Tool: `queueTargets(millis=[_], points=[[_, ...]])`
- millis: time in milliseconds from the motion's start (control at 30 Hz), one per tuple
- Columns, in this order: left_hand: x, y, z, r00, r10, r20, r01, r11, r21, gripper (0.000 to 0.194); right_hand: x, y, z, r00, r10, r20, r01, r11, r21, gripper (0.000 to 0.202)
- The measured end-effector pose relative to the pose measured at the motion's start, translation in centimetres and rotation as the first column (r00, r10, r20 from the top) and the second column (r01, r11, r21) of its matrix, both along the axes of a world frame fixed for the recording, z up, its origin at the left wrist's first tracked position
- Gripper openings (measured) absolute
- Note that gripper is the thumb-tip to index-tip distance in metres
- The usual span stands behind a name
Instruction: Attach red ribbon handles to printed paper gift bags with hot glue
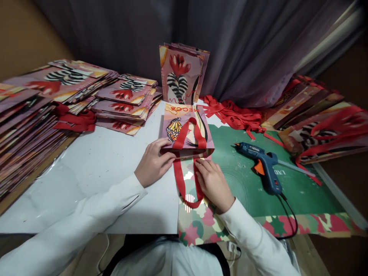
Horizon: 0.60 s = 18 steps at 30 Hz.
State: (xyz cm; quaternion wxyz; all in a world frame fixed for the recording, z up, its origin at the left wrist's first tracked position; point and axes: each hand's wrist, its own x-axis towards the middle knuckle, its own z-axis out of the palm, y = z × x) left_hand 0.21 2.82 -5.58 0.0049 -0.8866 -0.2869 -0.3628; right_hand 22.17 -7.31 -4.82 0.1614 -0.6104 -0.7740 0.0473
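Note:
A purple printed paper gift bag [186, 128] lies in front of me with its mouth toward me. One red ribbon handle [178, 140] lies looped over its upper face, and a second red ribbon loop [180, 180] hangs from the mouth toward me. My left hand [153, 161] is closed on the left corner of the bag's rim, thumb at the opening and fingers on the printed face. At the right side of the mouth, my right hand [212, 180] has its bent fingers closed on the near ribbon loop; their tips are partly hidden.
A blue glue gun [266, 165] with a glue stick lies on the green sheet [244, 195], its cord running off the front edge. Red ribbons [232, 113] are heaped behind. Flat bags [123, 101] are stacked left; upright bags [184, 73] stand behind, and handled bags [322, 130] stand right.

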Motion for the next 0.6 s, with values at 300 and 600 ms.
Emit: queueTargets(millis=[300, 600], points=[[0.2, -0.4, -0.1, 1.000, -0.009, 0.001, 0.009, 0.999, -0.033, 0.012, 0.2, -0.3, 0.7, 0.999, 0.026, 0.024, -0.026, 0.999, 0.026, 0.037], [0.2, -0.8, 0.0, 0.998, -0.064, -0.020, 0.064, 0.998, 0.014, 0.015, -4.5, -0.9, 1.2, 0.976, 0.201, -0.086, -0.205, 0.978, -0.045, 0.038]])
